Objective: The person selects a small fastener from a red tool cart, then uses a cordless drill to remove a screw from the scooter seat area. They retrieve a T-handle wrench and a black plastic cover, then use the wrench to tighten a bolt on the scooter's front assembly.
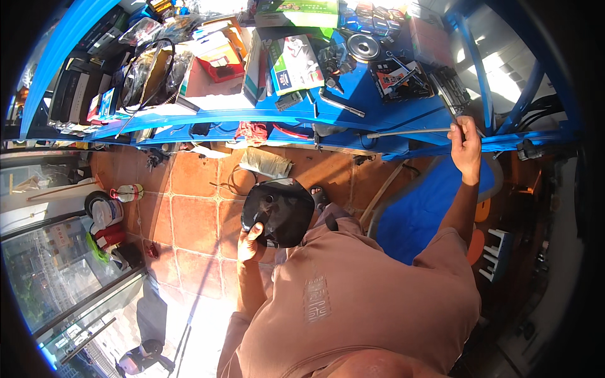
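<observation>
My left hand (250, 241) grips the lower left edge of a black, rounded-square object (280, 208) with a small round hole or knob, held over the tiled floor. My right hand (465, 142) is raised at the right end of the blue workbench, fingers closed on a slim metal rod (403, 132) that lies roughly level and reaches left along the bench's front. Just beyond that hand are dark metal tool parts (450, 91) and a black box (394, 82) with spanners on it.
The blue bench (372, 110) holds boxes, tools, cables and a round metal disc (363, 46). A blue padded mat (409, 220) lies right of me. A pale bundle (265, 162) is on the floor (195, 223) ahead. Bottles and buckets (107, 212) stand by the glazing at left.
</observation>
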A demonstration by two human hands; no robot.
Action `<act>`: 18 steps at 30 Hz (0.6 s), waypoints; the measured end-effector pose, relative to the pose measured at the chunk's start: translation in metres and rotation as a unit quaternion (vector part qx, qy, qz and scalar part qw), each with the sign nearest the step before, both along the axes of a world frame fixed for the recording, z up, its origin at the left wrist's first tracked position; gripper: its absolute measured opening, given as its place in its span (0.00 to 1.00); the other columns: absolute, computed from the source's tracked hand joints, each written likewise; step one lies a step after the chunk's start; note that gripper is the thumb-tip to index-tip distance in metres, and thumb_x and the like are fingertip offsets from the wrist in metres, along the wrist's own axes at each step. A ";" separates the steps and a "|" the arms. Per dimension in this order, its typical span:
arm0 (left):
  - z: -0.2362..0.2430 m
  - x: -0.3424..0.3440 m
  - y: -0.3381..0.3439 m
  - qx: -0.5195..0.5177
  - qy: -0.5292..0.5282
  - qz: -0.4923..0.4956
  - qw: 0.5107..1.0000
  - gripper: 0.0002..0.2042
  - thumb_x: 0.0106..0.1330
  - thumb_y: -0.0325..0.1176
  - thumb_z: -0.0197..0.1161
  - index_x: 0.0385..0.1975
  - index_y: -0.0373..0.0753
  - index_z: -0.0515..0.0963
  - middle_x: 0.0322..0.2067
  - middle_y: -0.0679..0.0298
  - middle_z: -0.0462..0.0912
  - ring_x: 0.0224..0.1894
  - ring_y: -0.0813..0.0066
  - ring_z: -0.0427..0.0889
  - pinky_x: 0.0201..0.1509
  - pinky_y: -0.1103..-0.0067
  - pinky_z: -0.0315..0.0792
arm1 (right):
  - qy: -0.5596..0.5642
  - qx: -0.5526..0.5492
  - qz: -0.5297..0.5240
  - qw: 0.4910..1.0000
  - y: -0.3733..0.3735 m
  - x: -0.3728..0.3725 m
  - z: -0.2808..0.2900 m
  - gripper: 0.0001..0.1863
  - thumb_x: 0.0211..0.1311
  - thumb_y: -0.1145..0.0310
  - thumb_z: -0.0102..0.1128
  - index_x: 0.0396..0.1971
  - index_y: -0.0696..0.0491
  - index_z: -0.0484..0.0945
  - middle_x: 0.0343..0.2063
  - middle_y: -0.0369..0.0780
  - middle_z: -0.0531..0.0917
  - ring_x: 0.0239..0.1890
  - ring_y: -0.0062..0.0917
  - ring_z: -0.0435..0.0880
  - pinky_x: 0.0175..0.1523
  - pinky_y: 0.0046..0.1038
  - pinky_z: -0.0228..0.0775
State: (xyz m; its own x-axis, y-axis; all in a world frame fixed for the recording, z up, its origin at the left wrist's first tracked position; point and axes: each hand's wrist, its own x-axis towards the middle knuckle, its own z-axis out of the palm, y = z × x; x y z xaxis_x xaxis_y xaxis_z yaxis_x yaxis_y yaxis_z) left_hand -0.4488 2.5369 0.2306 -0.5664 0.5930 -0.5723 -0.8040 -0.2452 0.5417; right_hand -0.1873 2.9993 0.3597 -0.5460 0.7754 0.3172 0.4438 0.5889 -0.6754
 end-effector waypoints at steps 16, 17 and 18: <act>0.014 0.057 -0.408 -0.021 0.068 0.363 0.929 0.18 0.53 0.22 0.61 0.46 0.34 0.74 0.40 0.60 0.81 0.41 0.68 0.81 0.47 0.73 0.77 | -0.170 -0.114 0.498 0.843 -0.512 -0.308 -0.085 0.11 0.57 0.66 0.62 0.29 0.59 0.75 0.21 0.47 0.77 0.24 0.36 0.78 0.30 0.32 0.67; 0.015 0.061 -0.437 -0.038 0.089 0.392 0.915 0.18 0.53 0.22 0.61 0.45 0.34 0.74 0.40 0.60 0.81 0.41 0.69 0.81 0.47 0.73 0.77 | -0.126 -0.114 0.518 0.838 -0.553 -0.316 -0.092 0.12 0.58 0.65 0.61 0.28 0.59 0.74 0.21 0.46 0.76 0.24 0.32 0.77 0.31 0.31 0.67; 0.016 0.068 -0.464 -0.046 0.104 0.408 0.906 0.17 0.53 0.22 0.61 0.45 0.33 0.75 0.40 0.60 0.81 0.40 0.69 0.80 0.47 0.73 0.76 | -0.132 -0.142 0.525 0.829 -0.595 -0.326 -0.101 0.13 0.59 0.64 0.61 0.28 0.59 0.74 0.21 0.44 0.76 0.25 0.30 0.76 0.33 0.31 0.67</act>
State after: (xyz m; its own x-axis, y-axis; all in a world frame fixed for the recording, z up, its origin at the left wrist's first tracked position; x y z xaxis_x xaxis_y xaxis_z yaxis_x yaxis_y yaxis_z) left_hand -0.3813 2.0732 0.2470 -0.8954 -0.1170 -0.4296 -0.2540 -0.6581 0.7088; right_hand -0.5129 2.4048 0.2591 -0.9885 -0.1471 -0.0346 -0.0576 0.5783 -0.8138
